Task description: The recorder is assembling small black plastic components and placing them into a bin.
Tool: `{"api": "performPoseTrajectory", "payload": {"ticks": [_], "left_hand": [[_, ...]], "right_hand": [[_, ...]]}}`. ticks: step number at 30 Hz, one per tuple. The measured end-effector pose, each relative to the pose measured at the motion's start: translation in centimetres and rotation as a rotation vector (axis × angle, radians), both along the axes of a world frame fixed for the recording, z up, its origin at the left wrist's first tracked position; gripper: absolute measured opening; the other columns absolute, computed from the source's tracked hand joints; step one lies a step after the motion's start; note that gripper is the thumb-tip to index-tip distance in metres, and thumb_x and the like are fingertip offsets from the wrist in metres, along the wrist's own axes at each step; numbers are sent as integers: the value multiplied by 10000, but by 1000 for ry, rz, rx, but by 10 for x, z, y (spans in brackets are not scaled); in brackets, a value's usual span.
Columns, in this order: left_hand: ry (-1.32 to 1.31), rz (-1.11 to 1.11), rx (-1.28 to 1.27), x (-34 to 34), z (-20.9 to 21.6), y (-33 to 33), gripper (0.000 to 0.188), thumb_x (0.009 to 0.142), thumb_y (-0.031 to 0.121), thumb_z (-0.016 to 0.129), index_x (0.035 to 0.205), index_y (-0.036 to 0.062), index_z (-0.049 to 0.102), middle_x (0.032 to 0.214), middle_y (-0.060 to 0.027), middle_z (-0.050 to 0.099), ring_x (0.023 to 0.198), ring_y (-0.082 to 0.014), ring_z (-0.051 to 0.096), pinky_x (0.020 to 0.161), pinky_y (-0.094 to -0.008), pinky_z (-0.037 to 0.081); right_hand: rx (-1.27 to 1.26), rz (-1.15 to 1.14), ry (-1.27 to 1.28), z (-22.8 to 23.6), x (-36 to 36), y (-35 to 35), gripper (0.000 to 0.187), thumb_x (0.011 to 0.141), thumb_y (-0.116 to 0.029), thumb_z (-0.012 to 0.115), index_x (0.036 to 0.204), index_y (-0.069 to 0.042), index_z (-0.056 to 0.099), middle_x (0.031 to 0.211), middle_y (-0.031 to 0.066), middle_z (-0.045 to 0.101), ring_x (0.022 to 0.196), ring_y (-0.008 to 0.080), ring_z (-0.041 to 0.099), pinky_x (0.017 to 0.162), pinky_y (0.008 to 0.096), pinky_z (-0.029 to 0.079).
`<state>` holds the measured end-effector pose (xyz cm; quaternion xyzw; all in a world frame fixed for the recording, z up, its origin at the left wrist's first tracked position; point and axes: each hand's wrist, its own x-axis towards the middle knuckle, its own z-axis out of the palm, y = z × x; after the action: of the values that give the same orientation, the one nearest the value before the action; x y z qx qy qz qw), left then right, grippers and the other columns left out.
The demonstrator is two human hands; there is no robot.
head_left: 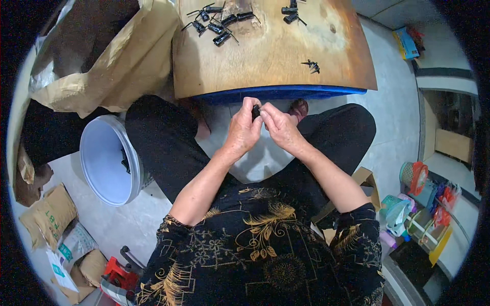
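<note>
My left hand [244, 128] is closed around a small black part [256, 111], whose kind I cannot make out. From the other side, the fingertips of my right hand [278, 125] pinch together at the same part. Both hands meet over my lap, just before the near edge of a wooden board [265, 66]. On the board's far left lie several black plastic pieces with thin prongs [222, 38]. A few similar black pieces [291, 18] rest at its far right, and a little group of small black pins [312, 66] is nearer to me.
A white bucket [104, 163] with some black pieces inside stands left of my leg. Behind it, a large brown paper sack [117, 61] gapes beside the board. Brown packages [51, 214] lie at the lower left; baskets and bags [398, 214] crowd the right. Blue material [280, 93] edges the board's underside.
</note>
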<state>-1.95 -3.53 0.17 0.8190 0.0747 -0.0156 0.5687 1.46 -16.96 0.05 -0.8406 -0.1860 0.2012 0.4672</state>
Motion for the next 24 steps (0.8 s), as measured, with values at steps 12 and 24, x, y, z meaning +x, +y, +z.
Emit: {"api": "performPoseTrajectory", "payload": {"ticks": [12,24], "left_hand": [[213,138,-1202,0,16,19,313,854,63,488,1161,74,425,828,-89,551,532,-120,508,424,-190,372],[332,-249,-1177,-13,21,10,334,889,132,487,1214,64,451,848,-77,548,519,-78,443,404,-160,328]], "right_hand": [[459,-106,425,19,1,-13,125,902,-174,509,909,-49,506,732,15,558,471,24,435,407,149,343],[496,-9,643,32,1,-25,147,868,-178,562,937,-54,526,658,-30,564,494,11,404,393,176,259]]}}
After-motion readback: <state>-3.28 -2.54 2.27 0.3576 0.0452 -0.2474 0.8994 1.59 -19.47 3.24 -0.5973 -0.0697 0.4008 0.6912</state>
